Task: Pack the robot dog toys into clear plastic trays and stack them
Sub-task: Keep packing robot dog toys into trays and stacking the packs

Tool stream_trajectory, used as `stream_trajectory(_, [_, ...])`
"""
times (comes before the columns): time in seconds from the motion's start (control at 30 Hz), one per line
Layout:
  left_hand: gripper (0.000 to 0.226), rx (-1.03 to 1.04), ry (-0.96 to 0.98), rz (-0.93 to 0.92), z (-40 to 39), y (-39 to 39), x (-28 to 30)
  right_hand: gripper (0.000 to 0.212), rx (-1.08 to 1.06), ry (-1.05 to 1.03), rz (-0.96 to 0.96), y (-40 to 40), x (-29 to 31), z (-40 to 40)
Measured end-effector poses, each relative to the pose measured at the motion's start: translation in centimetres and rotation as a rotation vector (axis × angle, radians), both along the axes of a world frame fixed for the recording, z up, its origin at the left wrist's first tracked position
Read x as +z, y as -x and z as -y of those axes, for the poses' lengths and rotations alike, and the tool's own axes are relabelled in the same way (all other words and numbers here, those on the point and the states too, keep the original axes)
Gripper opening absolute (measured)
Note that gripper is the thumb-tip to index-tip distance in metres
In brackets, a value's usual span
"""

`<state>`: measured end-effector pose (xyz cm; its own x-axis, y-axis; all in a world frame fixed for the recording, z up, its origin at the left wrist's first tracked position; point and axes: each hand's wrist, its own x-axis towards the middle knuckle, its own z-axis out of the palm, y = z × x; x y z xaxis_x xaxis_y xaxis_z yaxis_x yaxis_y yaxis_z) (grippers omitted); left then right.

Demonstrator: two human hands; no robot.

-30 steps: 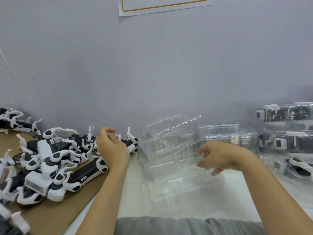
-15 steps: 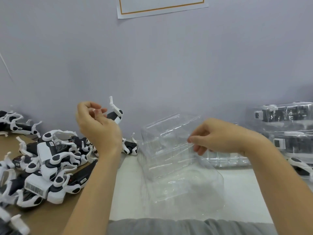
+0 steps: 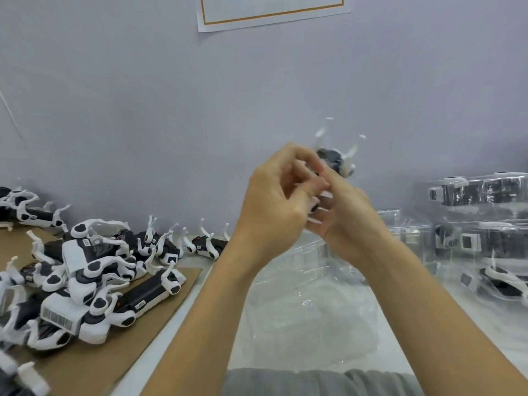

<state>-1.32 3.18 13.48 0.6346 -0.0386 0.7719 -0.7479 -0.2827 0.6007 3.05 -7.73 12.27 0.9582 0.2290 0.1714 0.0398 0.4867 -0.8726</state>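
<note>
You had one toy dog (image 3: 335,161) up in the air w/ both hands, above the open clear tray (image 3: 308,315) in front of you. Left hand (image 3: 274,201) curled round its near end, right hand (image 3: 340,215) pinching it from below; the dog was blurred, legs sticking up, so I couldn't tell exactly which part each finger had. Prob. you were folding or lining it up before seating it. Best approach: tuck the legs flat first, then lower it straight into the tray's moulded hollow, no forcing, since the thin plastic would flex.

Tray below looked empty, as far as the glare let me see. At right, a stack of packed trays (image 3: 483,224) each held a dog. Loose dogs (image 3: 94,275) lay heaped on cardboard (image 3: 160,312) at left, not yet packed.
</note>
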Motion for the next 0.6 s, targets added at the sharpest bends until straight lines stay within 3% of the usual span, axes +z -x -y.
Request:
stream_trajectory(0.13, [0.012,0.006,-0.033,-0.051,-0.7,-0.4,-0.6,0.02,-0.242,-0.024,0.009,-1.2,0.3,2.5])
stream_trajectory(0.23, [0.011,0.286,-0.125,-0.135,-2.4,-1.0,-0.9,0.016,-0.338,0.03,-0.004,-2.1,0.2,4.8])
stream_trajectory(0.33, [0.06,0.433,-0.599,-0.523,-4.6,-1.7,-2.2,0.016,-0.341,0.186,-0.001,-2.8,-0.3,6.4])
stream_trajectory(0.4, [0.09,0.439,-0.787,-0.707,-5.5,-2.0,-3.7,0.024,-0.336,0.293,0.008,-3.1,-0.6,6.8])
stream_trajectory(0.6, [0.093,0.574,-0.567,-0.609,-6.9,-4.1,-7.3,0.018,-0.325,0.473,0.102,-3.1,-0.8,6.7])
